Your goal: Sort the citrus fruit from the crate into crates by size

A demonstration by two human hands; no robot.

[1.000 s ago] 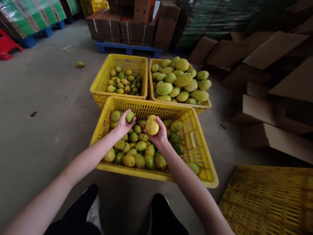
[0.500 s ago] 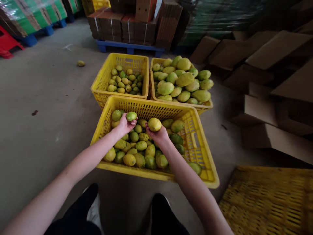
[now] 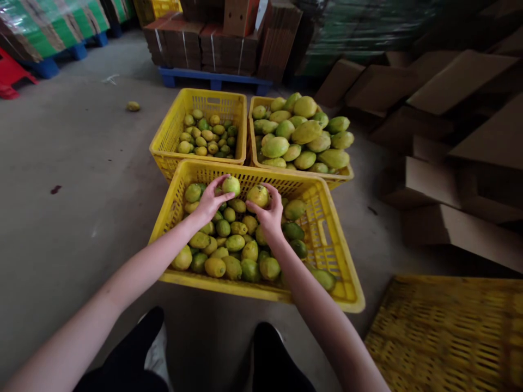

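Above the near yellow crate (image 3: 347, 267), my left hand (image 3: 210, 201) is closed around a small green papaya (image 3: 231, 186), thumb at the near side and fingers over the far side. My right hand (image 3: 270, 214) grips a yellower papaya (image 3: 257, 196) that has dark specks on its upper end. The two fruits are held side by side, a small gap apart. Beneath them, many green and yellow papayas (image 3: 235, 243) lie loose in the crate, some hidden by my hands and right forearm.
Behind stand a crate of small papayas (image 3: 158, 142) and a crate heaped with larger papayas (image 3: 345, 173). One papaya (image 3: 133, 106) lies on the floor to the left. Cardboard boxes (image 3: 466, 228) are on the right, above a yellow crate (image 3: 445, 332). A blue pallet (image 3: 216, 79) holds stacked cardboard.
Both hands have turned from cupping the papayas palm-up to gripping them from the sides. The fruits have rotated and now show other faces; the left one has moved slightly right.
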